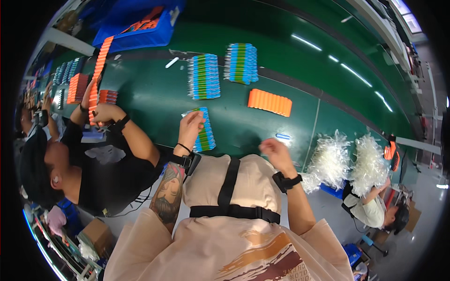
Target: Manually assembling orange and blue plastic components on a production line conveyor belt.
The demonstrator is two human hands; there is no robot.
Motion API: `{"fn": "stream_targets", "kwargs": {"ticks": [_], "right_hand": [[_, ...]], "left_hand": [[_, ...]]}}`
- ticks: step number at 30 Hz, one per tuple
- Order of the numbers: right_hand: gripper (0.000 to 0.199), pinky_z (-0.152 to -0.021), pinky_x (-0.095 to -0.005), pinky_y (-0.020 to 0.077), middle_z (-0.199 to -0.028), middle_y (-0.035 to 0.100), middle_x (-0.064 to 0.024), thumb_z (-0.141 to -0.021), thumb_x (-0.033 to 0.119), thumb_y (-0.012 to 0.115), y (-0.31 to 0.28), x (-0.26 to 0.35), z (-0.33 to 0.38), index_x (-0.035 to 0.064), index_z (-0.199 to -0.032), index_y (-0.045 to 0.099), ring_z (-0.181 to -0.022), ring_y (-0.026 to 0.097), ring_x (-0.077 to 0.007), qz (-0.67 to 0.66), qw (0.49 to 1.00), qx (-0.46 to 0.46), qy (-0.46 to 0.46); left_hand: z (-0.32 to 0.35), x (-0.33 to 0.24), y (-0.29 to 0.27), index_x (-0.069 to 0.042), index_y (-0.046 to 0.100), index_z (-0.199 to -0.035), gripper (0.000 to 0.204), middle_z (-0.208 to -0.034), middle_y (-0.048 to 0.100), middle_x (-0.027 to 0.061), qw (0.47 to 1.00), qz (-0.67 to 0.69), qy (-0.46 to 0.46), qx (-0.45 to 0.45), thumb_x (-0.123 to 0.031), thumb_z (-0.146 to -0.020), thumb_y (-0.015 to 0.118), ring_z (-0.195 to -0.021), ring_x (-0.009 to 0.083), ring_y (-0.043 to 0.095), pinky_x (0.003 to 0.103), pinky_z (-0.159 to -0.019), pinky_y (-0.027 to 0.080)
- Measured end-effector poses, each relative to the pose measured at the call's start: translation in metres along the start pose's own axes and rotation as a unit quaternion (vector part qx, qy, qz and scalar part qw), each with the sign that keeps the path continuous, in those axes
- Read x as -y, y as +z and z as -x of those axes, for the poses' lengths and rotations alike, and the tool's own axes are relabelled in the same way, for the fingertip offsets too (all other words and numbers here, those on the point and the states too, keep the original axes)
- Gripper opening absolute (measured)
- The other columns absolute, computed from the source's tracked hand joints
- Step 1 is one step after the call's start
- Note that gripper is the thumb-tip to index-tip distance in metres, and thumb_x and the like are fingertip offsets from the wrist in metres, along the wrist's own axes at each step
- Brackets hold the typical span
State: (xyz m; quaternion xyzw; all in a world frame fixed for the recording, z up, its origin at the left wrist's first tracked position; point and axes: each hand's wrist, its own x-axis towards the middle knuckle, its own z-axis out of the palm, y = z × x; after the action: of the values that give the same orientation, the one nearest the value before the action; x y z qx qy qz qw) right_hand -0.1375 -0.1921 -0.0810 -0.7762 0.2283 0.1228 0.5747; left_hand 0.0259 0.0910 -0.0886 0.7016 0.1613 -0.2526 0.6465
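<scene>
My left hand [191, 127] is over a row of slim blue-and-green packets [205, 136] near the table's front edge. Its fingers are bent together against the row, hiding part of it. Just past the table edge, my right hand [275, 152] is closed, its thumb and fingertips drawn together; whatever is between them is too small to make out. Beyond that hand lies a small blue-and-white piece [282, 136] on the green table. Farther off are two more rows of the packets, a left row [204, 76] and a right row [241, 63]. To their right sits an orange ribbed block [269, 102].
Heaps of clear plastic wrappers [330, 157] lie to the right. A blue bin [140, 35] with orange pieces stands far left. At my left a co-worker [110, 159] handles a long orange strip [101, 61]; another person [375, 206] sits at right. A white piece [172, 62] lies beside the packets.
</scene>
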Motion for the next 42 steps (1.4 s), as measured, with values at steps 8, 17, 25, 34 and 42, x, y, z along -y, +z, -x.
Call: {"fn": "stream_targets", "kwargs": {"ticks": [8,17,25,34,42], "right_hand": [[0.037,-0.069,-0.0310,0.0507,-0.089,0.067,-0.0069,-0.083,0.012,0.063,0.133,0.046,-0.064,-0.0049,-0.116,0.061,-0.077,0.063,-0.0176,-0.016,0.963,0.271,-0.010],[0.049,-0.076,-0.0310,0.0501,-0.111,0.061,-0.0070,-0.086,0.015,0.053,0.141,0.061,-0.071,0.0001,-0.132,0.051,-0.089,0.059,-0.0143,-0.017,0.940,0.272,0.205],[0.053,-0.072,-0.0318,0.0498,-0.098,0.065,-0.0105,-0.080,0.012,0.056,0.151,0.064,-0.059,-0.0050,-0.130,0.053,-0.084,0.060,-0.0176,-0.023,0.960,0.239,0.142],[0.039,-0.071,-0.0310,0.0518,-0.095,0.068,-0.0144,-0.078,0.010,0.066,0.164,0.059,-0.056,-0.0099,-0.111,0.063,-0.085,0.066,-0.0206,-0.040,0.985,0.168,0.025],[0.030,-0.051,-0.0268,0.0524,-0.081,0.066,-0.0095,-0.082,0.015,0.074,0.181,0.081,-0.064,-0.0050,-0.101,0.060,-0.062,0.065,-0.0137,-0.132,0.964,0.135,0.187]], "left_hand": [[0.001,0.088,-0.075,-0.002,0.059,-0.120,0.037,-0.099,0.064,0.0059,0.978,-0.168,0.083,-0.095,-0.024,-0.091,0.065,-0.088,0.0133,0.059,0.026,-0.075,0.046],[0.026,0.088,-0.065,-0.011,0.060,-0.118,0.038,-0.103,0.061,-0.0026,0.998,-0.021,-0.049,-0.039,-0.035,-0.089,0.062,-0.092,0.0116,0.052,0.031,-0.078,0.041],[0.041,0.072,-0.061,0.010,0.053,-0.123,0.046,-0.115,0.064,0.0166,0.997,0.027,-0.055,-0.054,-0.020,-0.090,0.063,-0.111,0.0194,0.059,0.028,-0.094,0.043],[0.038,0.084,-0.067,-0.004,0.050,-0.136,0.056,-0.124,0.060,0.0081,0.998,-0.022,-0.062,-0.011,-0.037,-0.091,0.058,-0.105,0.0188,0.056,0.034,-0.087,0.044],[0.041,0.078,-0.062,-0.007,0.054,-0.133,0.052,-0.115,0.061,0.0042,0.996,-0.011,-0.088,-0.024,-0.037,-0.091,0.058,-0.099,0.0163,0.058,0.032,-0.084,0.044]]}}
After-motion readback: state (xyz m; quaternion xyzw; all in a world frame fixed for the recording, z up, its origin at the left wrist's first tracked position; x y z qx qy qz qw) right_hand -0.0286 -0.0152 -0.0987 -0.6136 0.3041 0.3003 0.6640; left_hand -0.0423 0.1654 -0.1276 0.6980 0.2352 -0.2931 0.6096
